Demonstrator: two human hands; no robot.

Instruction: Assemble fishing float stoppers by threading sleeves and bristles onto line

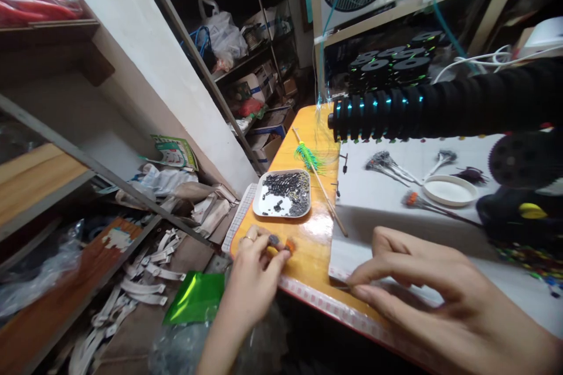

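At the near edge of the desk (308,246) the right hand (440,299) lies low on the white sheet (378,205), its thumb and forefinger pinched at the sheet's near-left corner; whether something thin sits between the tips cannot be told. Just left of it, at the desk's near-left corner, the left hand (255,269) is closed around a small orange and grey piece (281,243), held between thumb and fingertips above the yellow top. This looks like the assembling step, one small part in hand and the other hand steadying the work; the next move calls for a fine, steady pinch and bringing both hands together. Farther in stands a square tray (282,194) of small dark parts, a thin stick (321,187) with green fibre beside it, then tufted pieces (387,164) and a white round dish (449,190) on the sheet. Along the far edge runs a row of black spools (373,117)
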